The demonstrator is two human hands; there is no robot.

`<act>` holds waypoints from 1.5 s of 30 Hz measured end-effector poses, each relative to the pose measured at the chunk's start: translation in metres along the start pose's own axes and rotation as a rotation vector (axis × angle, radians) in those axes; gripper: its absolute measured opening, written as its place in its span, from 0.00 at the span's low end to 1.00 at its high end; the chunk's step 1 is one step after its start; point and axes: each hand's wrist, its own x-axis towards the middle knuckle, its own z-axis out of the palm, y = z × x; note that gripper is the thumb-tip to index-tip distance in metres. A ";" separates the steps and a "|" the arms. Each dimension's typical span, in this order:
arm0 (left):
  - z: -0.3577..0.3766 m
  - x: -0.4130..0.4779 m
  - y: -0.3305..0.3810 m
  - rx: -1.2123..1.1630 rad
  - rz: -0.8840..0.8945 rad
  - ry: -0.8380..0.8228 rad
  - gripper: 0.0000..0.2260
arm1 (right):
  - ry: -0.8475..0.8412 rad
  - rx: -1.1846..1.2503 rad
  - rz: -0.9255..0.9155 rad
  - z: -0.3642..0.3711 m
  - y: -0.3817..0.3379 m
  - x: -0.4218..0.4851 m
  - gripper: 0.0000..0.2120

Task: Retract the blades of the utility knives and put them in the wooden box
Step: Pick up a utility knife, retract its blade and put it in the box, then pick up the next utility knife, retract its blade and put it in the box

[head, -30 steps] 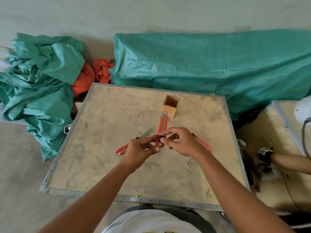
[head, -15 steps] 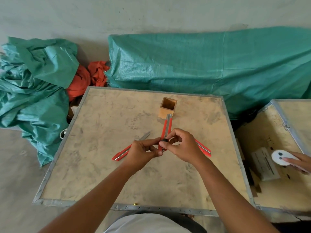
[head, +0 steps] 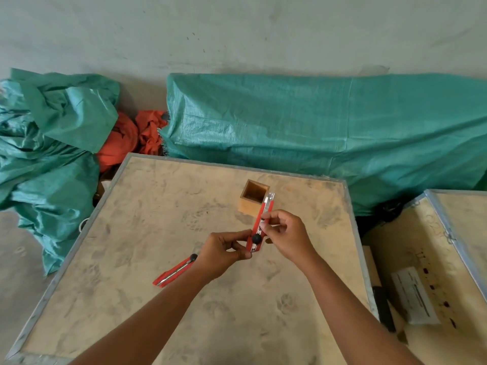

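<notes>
Both hands hold one red utility knife (head: 259,227) above the middle of the table (head: 131,259). My left hand (head: 224,252) pinches its lower end near the black knob. My right hand (head: 287,234) grips its upper middle. A short silver blade tip sticks out at the top, pointing toward the small open wooden box (head: 254,198), which stands just behind it and looks empty. A second red utility knife (head: 175,271) lies flat on the table left of my left wrist, partly hidden by it.
Green tarps (head: 316,122) and an orange cloth (head: 126,138) lie behind and left of the table. A second table (head: 434,259) at the right carries a white box (head: 415,296) and a dark object.
The held knife has moved up and closer to the box, and less blade shows at its tip. The third knife by my right wrist and the other person's hand are out of sight.
</notes>
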 end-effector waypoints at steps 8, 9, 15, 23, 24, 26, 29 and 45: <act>0.003 0.113 0.009 0.183 -0.047 0.199 0.28 | 0.163 -0.085 -0.044 -0.029 0.010 0.104 0.08; 0.001 0.127 0.008 0.214 -0.063 0.223 0.32 | 0.185 -0.090 -0.049 -0.029 0.014 0.116 0.08; 0.003 0.181 -0.007 0.398 -0.184 0.121 0.43 | 0.242 -0.171 -0.106 -0.014 0.034 0.163 0.11; 0.012 0.189 -0.032 0.356 -0.227 0.109 0.32 | 0.180 -0.317 -0.129 0.005 0.049 0.169 0.10; 0.015 0.188 -0.033 0.352 -0.222 0.114 0.32 | 0.173 -0.324 -0.124 0.006 0.049 0.169 0.10; 0.018 0.187 -0.035 0.341 -0.209 0.129 0.32 | 0.160 -0.342 -0.123 0.007 0.050 0.169 0.11; 0.020 0.188 -0.039 0.304 -0.210 0.135 0.33 | 0.144 -0.353 -0.100 0.007 0.049 0.168 0.12; -0.049 0.059 -0.076 0.136 -0.252 0.252 0.17 | 0.041 -0.214 0.053 0.066 0.048 0.061 0.13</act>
